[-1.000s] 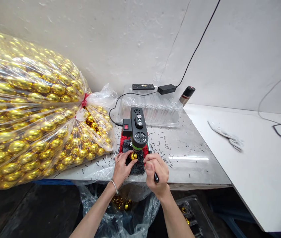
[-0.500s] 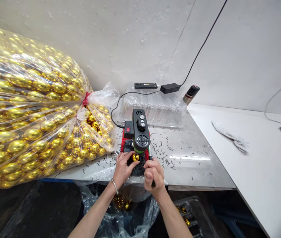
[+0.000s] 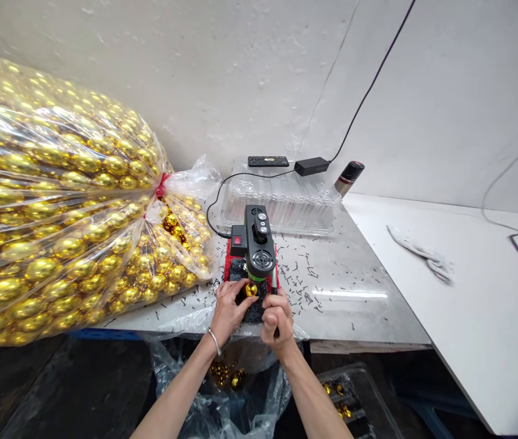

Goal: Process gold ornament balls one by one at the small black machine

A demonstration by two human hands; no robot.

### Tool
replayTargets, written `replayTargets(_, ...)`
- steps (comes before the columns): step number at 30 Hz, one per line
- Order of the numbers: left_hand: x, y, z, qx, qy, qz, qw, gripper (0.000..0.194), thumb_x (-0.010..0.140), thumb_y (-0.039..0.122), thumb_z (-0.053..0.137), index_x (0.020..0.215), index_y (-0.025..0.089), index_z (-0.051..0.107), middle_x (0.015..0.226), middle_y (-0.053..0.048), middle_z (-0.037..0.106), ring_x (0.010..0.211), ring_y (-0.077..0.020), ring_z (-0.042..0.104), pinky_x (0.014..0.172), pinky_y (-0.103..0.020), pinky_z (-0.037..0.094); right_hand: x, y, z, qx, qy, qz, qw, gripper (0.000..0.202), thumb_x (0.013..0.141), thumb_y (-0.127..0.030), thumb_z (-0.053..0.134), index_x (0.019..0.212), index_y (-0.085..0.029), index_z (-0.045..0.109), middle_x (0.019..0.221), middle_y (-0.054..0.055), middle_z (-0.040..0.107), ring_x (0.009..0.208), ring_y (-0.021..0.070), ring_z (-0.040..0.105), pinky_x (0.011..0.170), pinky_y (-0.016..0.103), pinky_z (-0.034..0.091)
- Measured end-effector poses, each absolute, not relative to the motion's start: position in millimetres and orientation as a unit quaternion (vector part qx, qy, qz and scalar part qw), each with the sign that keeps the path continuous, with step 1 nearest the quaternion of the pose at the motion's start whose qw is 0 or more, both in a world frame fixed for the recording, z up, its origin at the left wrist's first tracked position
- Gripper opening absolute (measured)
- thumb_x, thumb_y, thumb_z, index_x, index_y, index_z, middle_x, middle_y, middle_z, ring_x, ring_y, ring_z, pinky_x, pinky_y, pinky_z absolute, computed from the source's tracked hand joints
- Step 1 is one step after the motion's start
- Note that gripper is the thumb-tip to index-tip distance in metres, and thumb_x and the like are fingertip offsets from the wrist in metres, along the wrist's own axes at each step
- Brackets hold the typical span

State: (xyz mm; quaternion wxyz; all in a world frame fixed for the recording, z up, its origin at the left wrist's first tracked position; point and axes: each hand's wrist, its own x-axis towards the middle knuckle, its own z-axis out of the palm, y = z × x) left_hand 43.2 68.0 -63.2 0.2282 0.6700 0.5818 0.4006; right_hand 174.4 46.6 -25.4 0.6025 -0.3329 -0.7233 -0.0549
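Clock positions, taken from the black machine with a red switch (image 3: 259, 241):

Item, six o'clock: one shiny gold ball (image 3: 251, 289), small, round, mirror-bright with darker amber reflections, just under the machine's head; whether they touch I cannot tell. My left hand (image 3: 227, 311) pinches it between thumb and fingers.

Item, five o'clock: black lever handle (image 3: 276, 292), wrapped in my closed right hand (image 3: 278, 320).

Item, nine to ten o'clock: large clear plastic bag (image 3: 64, 213), red-tied, packed with gold balls.

Item, twelve o'clock: stack of clear plastic trays (image 3: 281, 213), bearing a black remote (image 3: 268, 161) and a black adapter (image 3: 312, 166).

Item, six o'clock, below the table edge: loose clear liner (image 3: 210, 416), several gold balls within.

Item, five o'clock, lower: clear compartmented tray (image 3: 380, 403), a few gold balls inside.
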Motion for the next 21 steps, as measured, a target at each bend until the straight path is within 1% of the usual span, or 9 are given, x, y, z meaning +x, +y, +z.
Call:
replayTargets(3,44,72,-63,0.656,0.580,0.418,0.241,0.029,0.078,0.030,0.068,0.107,0.023,0.069,0.098,-0.006,0.069,0.097,-0.0236,0.060,0.093,-0.044,0.043,172,45,8,-0.341,-0.696,-0.015,0.632,0.026,0.093,-0.015,0.035,0.069,-0.020,0.046,0.068,0.001,0.053,0.063,0.0130,0.052,0.058,0.028,0.044)
replayTargets(4,44,72,-62,0.651,0.579,0.425,0.245,0.030,0.078,0.030,0.069,0.107,0.023,0.069,0.098,-0.006,0.069,0.096,-0.0236,0.061,0.092,-0.043,0.044,171,44,22,-0.343,-0.688,-0.006,0.640,0.025,0.091,-0.012,0.037,0.068,-0.020,0.046,0.066,0.000,0.052,0.063,0.0130,0.052,0.057,0.027,0.042)
replayTargets(7,38,60,-57,0.645,0.569,0.449,0.241,0.031,0.079,0.032,0.069,0.108,0.021,0.068,0.098,-0.008,0.069,0.095,-0.0232,0.062,0.088,-0.040,0.048,171,44,58,-0.385,-0.673,0.041,0.631,0.025,0.089,-0.009,0.041,0.067,-0.020,0.047,0.066,0.000,0.053,0.064,0.0123,0.054,0.058,0.027,0.041)
replayTargets(9,31,39,-57,0.679,0.533,0.447,0.234,0.033,0.081,0.033,0.068,0.112,0.020,0.066,0.100,-0.009,0.069,0.096,-0.0227,0.062,0.086,-0.038,0.050,171,44,68,-0.381,-0.676,0.055,0.628,0.025,0.089,-0.008,0.042,0.067,-0.019,0.047,0.065,0.000,0.052,0.063,0.0120,0.053,0.058,0.026,0.041)
replayTargets(13,22,-17,-68,0.788,0.418,0.393,0.222,0.041,0.085,0.035,0.064,0.123,0.020,0.059,0.108,-0.010,0.070,0.094,-0.0210,0.064,0.083,-0.034,0.053,172,43,59,-0.362,-0.686,0.041,0.630,0.025,0.088,-0.005,0.042,0.069,-0.019,0.047,0.064,-0.001,0.051,0.065,0.0125,0.054,0.060,0.027,0.041)
replayTargets(15,20,-32,-72,0.807,0.401,0.385,0.199,0.044,0.084,0.038,0.063,0.124,0.019,0.058,0.107,-0.011,0.071,0.090,-0.0215,0.065,0.079,-0.034,0.054,171,42,52,-0.358,-0.689,0.032,0.629,0.025,0.087,-0.004,0.041,0.068,-0.020,0.046,0.063,-0.001,0.050,0.065,0.0130,0.054,0.060,0.027,0.041)
replayTargets(17,14,-28,-68,0.811,0.404,0.390,0.165,0.037,0.087,0.036,0.060,0.119,0.018,0.061,0.102,-0.010,0.072,0.088,-0.0219,0.065,0.078,-0.035,0.054,171,41,49,-0.355,-0.693,0.024,0.627,0.026,0.087,-0.003,0.040,0.068,-0.020,0.046,0.061,-0.001,0.049,0.065,0.0131,0.054,0.059,0.027,0.041)
replayTargets(19,0,-5,-53,0.802,0.430,0.398,0.116,0.023,0.092,0.027,0.053,0.109,0.019,0.066,0.096,-0.009,0.073,0.089,-0.0217,0.065,0.082,-0.036,0.052,170,41,48,-0.351,-0.698,0.018,0.624,0.027,0.087,-0.002,0.040,0.068,-0.020,0.045,0.060,-0.002,0.048,0.064,0.0129,0.054,0.058,0.027,0.041)
replayTargets(21,-23,31,-29,0.771,0.499,0.393,0.050,0.023,0.093,0.020,0.047,0.100,0.019,0.069,0.096,-0.011,0.072,0.095,-0.0230,0.063,0.088,-0.038,0.048,170,41,49,-0.349,-0.701,0.013,0.622,0.027,0.086,-0.001,0.040,0.067,-0.020,0.044,0.060,-0.002,0.047,0.064,0.0124,0.054,0.057,0.026,0.041)
